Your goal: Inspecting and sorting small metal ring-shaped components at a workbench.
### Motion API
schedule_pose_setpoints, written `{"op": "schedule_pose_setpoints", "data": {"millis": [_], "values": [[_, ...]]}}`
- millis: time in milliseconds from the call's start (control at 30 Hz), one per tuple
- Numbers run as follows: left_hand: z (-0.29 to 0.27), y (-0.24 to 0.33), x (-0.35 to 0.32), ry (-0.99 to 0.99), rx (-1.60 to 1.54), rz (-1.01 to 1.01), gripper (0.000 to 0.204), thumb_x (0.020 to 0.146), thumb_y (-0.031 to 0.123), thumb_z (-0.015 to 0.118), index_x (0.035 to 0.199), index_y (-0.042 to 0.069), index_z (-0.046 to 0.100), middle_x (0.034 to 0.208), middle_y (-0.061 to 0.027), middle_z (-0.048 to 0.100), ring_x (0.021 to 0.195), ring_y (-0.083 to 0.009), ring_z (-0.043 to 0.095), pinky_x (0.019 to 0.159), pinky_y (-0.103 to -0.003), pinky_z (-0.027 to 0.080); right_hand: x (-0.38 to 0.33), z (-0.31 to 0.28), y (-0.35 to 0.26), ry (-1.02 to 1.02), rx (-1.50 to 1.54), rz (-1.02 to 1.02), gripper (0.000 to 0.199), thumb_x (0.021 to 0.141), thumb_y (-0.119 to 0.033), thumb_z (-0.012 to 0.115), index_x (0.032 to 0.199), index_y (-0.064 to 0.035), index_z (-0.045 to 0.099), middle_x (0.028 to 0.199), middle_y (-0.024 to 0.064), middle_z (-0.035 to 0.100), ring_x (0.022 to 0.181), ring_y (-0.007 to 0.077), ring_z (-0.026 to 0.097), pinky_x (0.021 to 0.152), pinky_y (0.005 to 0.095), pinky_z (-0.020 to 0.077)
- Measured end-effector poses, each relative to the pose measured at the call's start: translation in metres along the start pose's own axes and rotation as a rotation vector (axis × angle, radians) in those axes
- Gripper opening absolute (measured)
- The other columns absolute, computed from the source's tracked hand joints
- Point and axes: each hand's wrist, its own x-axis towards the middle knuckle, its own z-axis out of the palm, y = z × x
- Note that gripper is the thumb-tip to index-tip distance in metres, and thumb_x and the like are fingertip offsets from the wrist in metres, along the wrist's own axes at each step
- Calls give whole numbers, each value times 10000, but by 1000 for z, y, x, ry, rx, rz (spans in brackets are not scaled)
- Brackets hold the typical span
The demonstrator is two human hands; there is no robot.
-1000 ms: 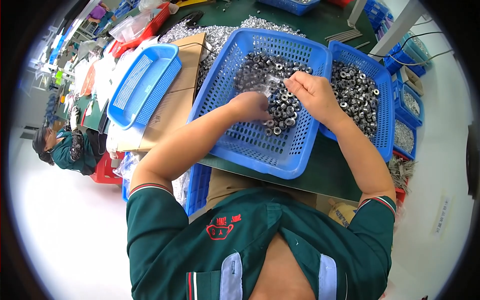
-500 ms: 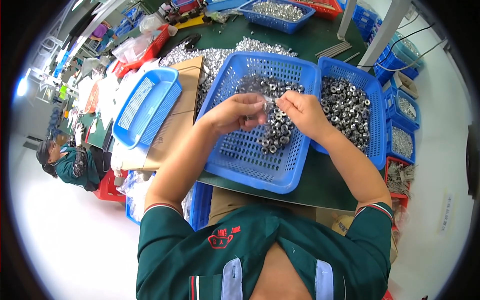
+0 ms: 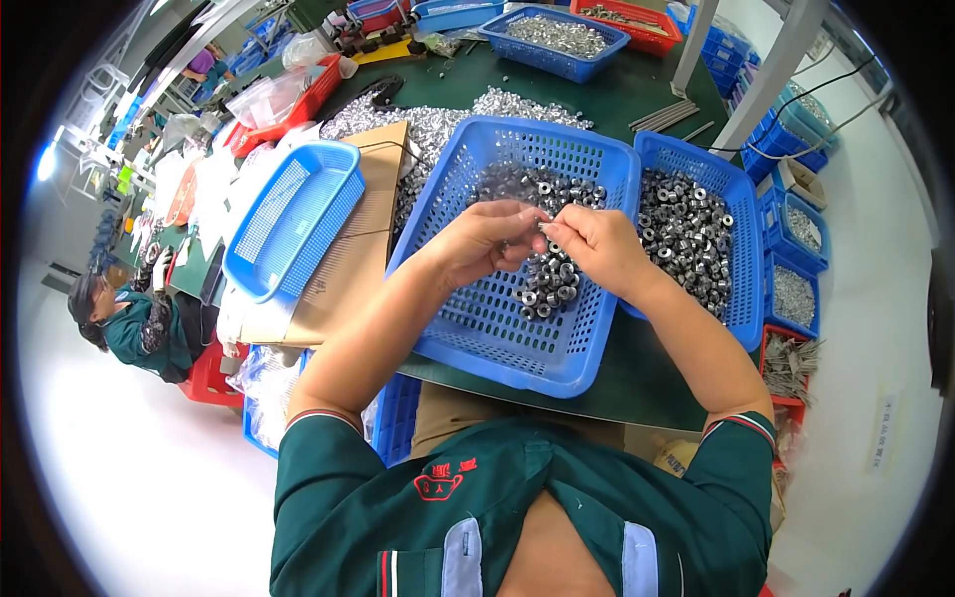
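Over the middle blue basket point(image 3: 477, 360), my two hands meet at the fingertips. My left hand point(image 3: 485, 242) is closed, its thumb and forefinger pinched together. Against it, my right hand point(image 3: 594, 247) is also closed in a pinch. Whatever small piece sits between the fingertips is mostly hidden and too small to name. Beneath the hands lies a loose heap of small ring-shaped metal parts point(image 3: 543, 299), dark on the outside with bright ends and a hole through each. A second blue basket point(image 3: 748, 261), right beside the first, holds many more of these rings.
Left of the baskets, a shallow blue basket point(image 3: 333, 211) rests on cardboard point(image 3: 366, 261). Shiny small parts point(image 3: 438, 121) are piled behind. Metal rods point(image 3: 665, 115) lie at the far right near a white post point(image 3: 771, 75). A co-worker point(image 3: 134, 323) sits at the left.
My left hand has moved right and its fingers have closed toward the right hand, so the fingertips now meet. The whole view has shifted slightly.
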Motion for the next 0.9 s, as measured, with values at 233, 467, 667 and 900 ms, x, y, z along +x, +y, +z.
{"op": "schedule_pose_setpoints", "data": {"millis": [233,467,667,900], "values": [[3,-4,-1,51,104,-11,185,961,203,511,972,18,512,789,-88,597,548,-82,419,477,-209,315,-5,4,-5,86,-322,-283,188,841,-149,616,713,-58,512,595,107,549,532,297,569,477,383,429],[1,-3,-1,11,-18,-74,180,962,230,513,929,53,504,733,-64,570,526,-79,400,453,-214,284,-6,8,-11,165,-438,-426,167,815,-130,605,710,-78,486,567,81,552,507,266,579,467,391,442],[9,-3,6,86,221,115,196,962,247,517,908,59,518,722,-76,594,534,-82,415,491,-210,314,2,2,-7,33,71,69,233,870,-231,599,745,-35,588,610,134,584,513,279,580,477,374,424],[10,-3,8,68,330,255,180,954,207,526,1010,37,523,787,-90,609,588,-84,438,516,-214,336,7,-7,-4,-182,473,372,344,928,-290,547,737,-13,618,610,17,572,574,82,507,531,267,404]]}}
